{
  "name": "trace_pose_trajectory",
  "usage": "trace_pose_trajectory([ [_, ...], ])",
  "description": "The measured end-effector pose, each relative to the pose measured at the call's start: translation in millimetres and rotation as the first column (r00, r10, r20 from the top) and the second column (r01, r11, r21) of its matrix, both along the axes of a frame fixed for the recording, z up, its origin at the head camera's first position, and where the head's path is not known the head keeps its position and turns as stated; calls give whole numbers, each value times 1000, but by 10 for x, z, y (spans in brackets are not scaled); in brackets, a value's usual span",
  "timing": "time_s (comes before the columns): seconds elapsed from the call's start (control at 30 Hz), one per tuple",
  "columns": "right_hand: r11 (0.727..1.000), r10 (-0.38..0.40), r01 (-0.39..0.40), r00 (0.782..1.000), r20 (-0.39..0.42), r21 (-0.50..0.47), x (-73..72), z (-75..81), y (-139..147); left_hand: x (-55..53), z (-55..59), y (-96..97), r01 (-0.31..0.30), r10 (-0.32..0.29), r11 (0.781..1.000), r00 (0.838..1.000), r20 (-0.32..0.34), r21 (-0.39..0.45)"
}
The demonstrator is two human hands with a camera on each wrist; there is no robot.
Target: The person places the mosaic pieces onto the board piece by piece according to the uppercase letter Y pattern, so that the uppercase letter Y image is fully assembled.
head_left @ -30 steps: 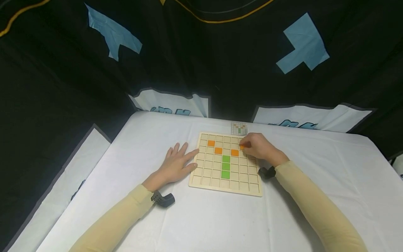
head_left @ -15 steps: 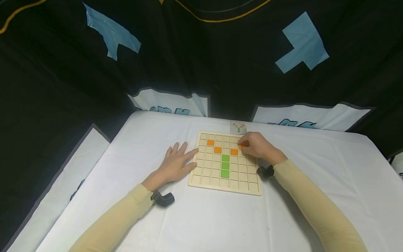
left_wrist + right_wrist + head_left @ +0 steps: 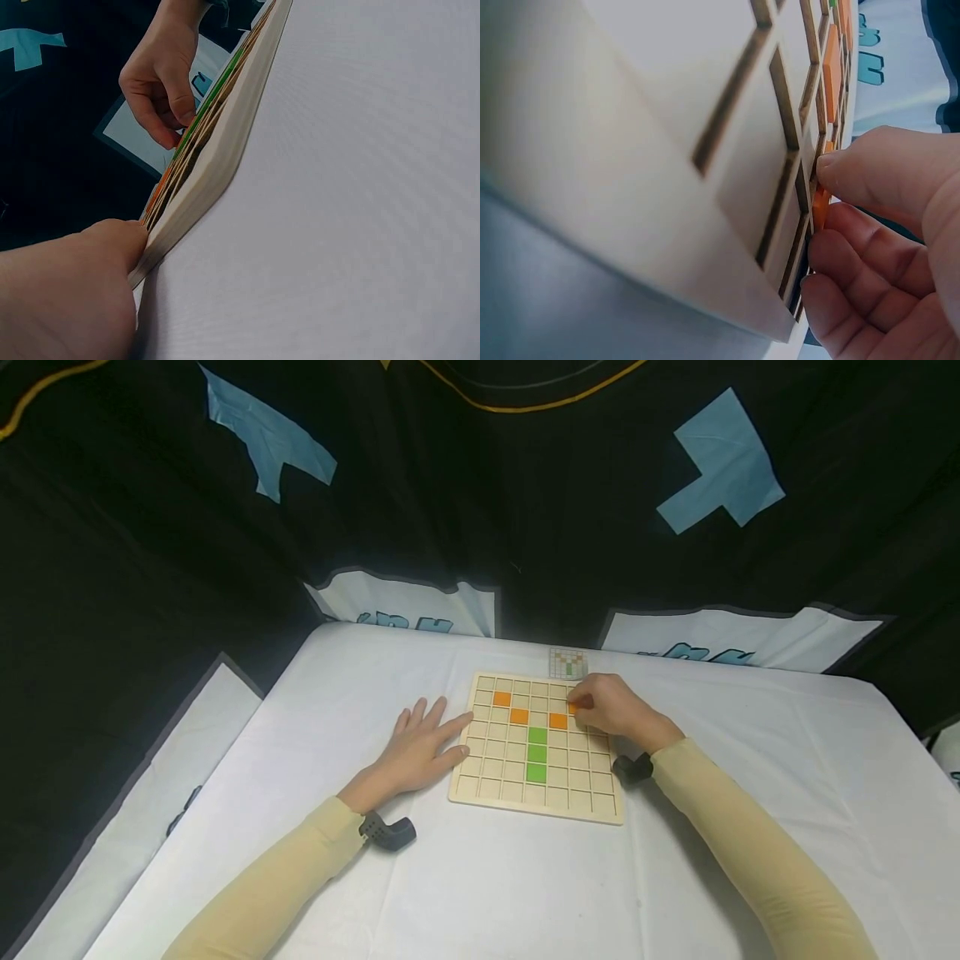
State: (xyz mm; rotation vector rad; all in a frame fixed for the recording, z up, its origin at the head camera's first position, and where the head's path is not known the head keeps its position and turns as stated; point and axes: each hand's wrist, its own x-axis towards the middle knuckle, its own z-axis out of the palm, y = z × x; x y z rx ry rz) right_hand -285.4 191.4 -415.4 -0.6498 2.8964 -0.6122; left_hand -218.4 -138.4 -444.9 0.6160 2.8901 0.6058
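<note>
A pale wooden grid board point(image 3: 487, 789) lies on the white-covered table. Three green tiles point(image 3: 537, 753) form a column in it, and orange tiles point(image 3: 519, 717) sit in cells above them on either side. My right hand point(image 3: 618, 706), over the board's far right part, pinches another orange tile point(image 3: 821, 206) between thumb and fingers, at the grid's surface in the right wrist view. My left hand point(image 3: 416, 756) lies spread on the cloth, its index finger and thumb touching the board's left edge.
A small card with a printed grid pattern point(image 3: 568, 664) lies just beyond the board's far edge. The white cloth point(image 3: 525, 893) covers the table all round. A black curtain point(image 3: 517, 510) with blue tape pieces point(image 3: 723, 464) hangs behind the table.
</note>
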Motion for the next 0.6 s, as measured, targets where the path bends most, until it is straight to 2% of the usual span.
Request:
trace_pose_trajectory([
  [0.4, 999, -32, 32, 999, 25, 9, 13, -8, 75, -6, -15, -4, -5, 5, 1000, 1000, -2, -4],
  [0.6, 999, -34, 34, 999, -7, 5, 85, 32, 223, -4, -16, -4, -2, 2, 1000, 1000, 0, -1],
])
